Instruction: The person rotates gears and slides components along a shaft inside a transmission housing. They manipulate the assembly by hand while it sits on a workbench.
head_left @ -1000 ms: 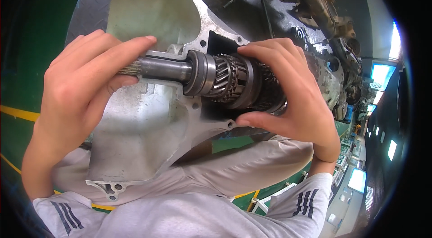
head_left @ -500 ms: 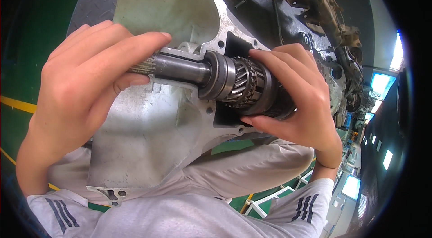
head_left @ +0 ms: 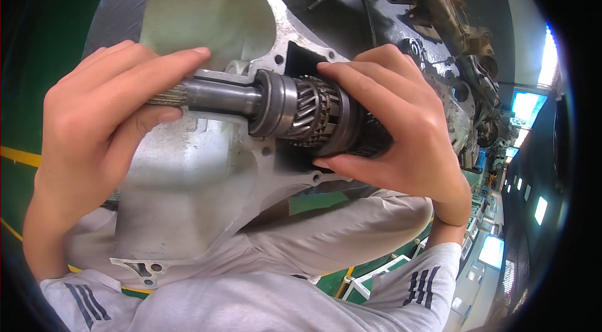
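A steel gear shaft (head_left: 222, 95) lies across the open half of a grey cast-metal gearbox housing (head_left: 188, 206). My left hand (head_left: 94, 119) grips the shaft's splined left end between thumb and fingers. Around the gear cluster (head_left: 320, 112) at the other end, my right hand (head_left: 401, 125) is closed, thumb on the near side and fingers on the far side. A dark ring bearing (head_left: 269, 103) sits on the shaft at the housing's notched wall, between my hands. My right hand hides the shaft's right end.
The housing stands on a dark diamond-plate surface (head_left: 119, 18) close to my legs. Beyond, at the upper right, lie rusty brown metal parts (head_left: 433, 6). Past my right arm, a white metal frame (head_left: 376, 275) rests on the green floor (head_left: 37, 81) with yellow lines.
The housing, shaft and both hands appear farther left in the picture. Both hands keep their hold on the shaft and gears.
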